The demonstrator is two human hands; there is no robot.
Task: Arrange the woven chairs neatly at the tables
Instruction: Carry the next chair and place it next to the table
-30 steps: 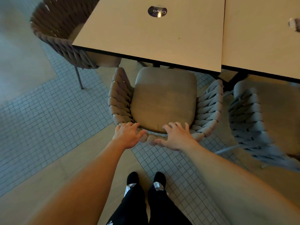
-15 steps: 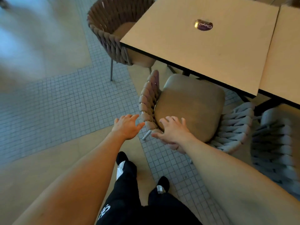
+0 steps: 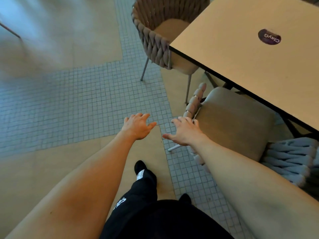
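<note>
Head view, looking down past your own arms: your left hand hangs over the mosaic floor with its fingers spread and loosely bent, holding nothing and touching nothing. Your right hand is beside it, thumb stretched out toward the left and fingers spread; its fingertips reach the near end of the woven arm of the near chair, though whether they press on the weave or only hover at it cannot be told. That chair sits at the near edge of the table, its padded seat partly tucked beneath the tabletop's black rim, and it reads as placed. A second woven chair stands at the table's left edge, just past the near left corner, with its seat partly under the top as well; it seems turned a little off square to that edge, so it probably needs a nudge before it counts as tidy. A paler woven chair shows only in part near the lower right of the table, too cropped to judge. Your dark trouser leg and shoe step out over the floor toward the left. By the look of things one chair is settled, and the one at the left edge is your likely next stop.
</note>
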